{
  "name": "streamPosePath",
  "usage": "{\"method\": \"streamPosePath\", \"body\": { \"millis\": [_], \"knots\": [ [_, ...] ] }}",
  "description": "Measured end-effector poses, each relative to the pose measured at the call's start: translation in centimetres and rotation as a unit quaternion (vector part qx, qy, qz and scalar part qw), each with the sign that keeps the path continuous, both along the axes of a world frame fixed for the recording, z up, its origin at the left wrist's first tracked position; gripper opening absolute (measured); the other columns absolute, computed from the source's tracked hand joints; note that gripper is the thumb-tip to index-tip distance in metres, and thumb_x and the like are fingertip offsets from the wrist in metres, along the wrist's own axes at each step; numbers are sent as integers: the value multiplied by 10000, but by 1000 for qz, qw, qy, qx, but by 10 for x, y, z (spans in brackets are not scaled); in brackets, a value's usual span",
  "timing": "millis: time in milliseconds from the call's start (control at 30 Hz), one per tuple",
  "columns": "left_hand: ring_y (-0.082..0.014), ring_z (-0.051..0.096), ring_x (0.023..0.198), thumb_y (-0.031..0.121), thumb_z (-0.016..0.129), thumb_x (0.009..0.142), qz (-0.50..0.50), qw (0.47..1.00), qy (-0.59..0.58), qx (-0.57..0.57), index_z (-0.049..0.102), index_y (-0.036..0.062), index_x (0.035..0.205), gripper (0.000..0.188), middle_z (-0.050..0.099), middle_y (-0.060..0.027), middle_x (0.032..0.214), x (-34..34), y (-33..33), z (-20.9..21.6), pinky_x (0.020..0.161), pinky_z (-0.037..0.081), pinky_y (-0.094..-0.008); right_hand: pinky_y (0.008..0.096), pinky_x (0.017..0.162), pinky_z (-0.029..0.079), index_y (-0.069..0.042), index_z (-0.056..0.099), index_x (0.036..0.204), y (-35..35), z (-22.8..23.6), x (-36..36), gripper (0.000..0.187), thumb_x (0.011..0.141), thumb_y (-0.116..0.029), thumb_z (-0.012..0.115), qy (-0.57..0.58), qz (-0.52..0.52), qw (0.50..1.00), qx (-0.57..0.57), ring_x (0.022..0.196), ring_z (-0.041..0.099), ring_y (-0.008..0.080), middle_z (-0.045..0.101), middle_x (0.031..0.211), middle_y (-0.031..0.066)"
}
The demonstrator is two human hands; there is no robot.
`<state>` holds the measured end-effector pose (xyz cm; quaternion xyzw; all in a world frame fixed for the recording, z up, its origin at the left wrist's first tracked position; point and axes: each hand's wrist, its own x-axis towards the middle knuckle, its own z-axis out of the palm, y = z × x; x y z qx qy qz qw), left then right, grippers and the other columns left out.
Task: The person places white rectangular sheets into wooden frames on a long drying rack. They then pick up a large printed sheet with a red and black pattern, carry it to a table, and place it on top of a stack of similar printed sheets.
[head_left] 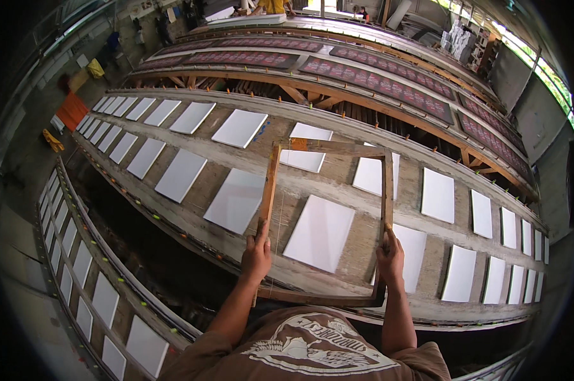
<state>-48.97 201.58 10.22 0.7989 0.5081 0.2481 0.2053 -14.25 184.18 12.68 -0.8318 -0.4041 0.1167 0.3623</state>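
We stand over a long table (337, 184) that runs from upper left to lower right, its worn top set with two rows of white sheets (180, 174). Beyond it lies a second table (388, 82) covered with dark printed sheets, and to our left a third (77, 267) with more white sheets.

We hold a wooden frame (269, 190) over the near table, its mesh clear enough to see through. It sits above one white sheet (320, 232), with its far bar near the upper row and its near bar close to our chest.

Our left hand (257, 254) is wrapped around the left bar of the frame, fingers curled shut on the wood. Our right hand (390, 256) is closed on the right bar in the same way, near the lower corner.

Small pegs (148, 209) dot the near edge of the table.
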Motion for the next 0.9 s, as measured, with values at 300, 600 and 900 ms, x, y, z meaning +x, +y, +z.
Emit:
{"method": "streamPosePath", "body": {
  "millis": [300, 600, 900],
  "knots": [
    [-444, 651, 847, 117, 545, 1000, -37, 998, 30, -27, 256, 287, 1598, 686, 526, -246, 1065, -95, 109, 22, 691, 560, -512, 449, 810, 527, -120, 492, 1476, 89, 1, -107, 717, 784, 2, 635, -64, -23, 996, 49, 904, 652, 380, 640, 1028, 215],
    [-477, 651, 891, 116, 543, 999, -21, 999, 7, 31, 263, 301, 1593, 682, 527, -271, 1125, -146, 145, 13, 709, 564, -516, 402, 806, 525, -113, 498, 1484, 134, 13, -150, 715, 795, -14, 661, 33, -17, 999, 27, 887, 634, 290, 656, 1069, 187],
    [-464, 643, 846, 84, 574, 969, 0, 999, 35, 9, 259, 279, 1597, 729, 524, -261, 1097, -197, 186, 30, 682, 561, -502, 423, 893, 530, -110, 494, 1486, 181, 18, -200, 702, 813, -6, 664, 48, -14, 999, 22, 1038, 654, 336, 643, 1211, 208]
  ]
}}
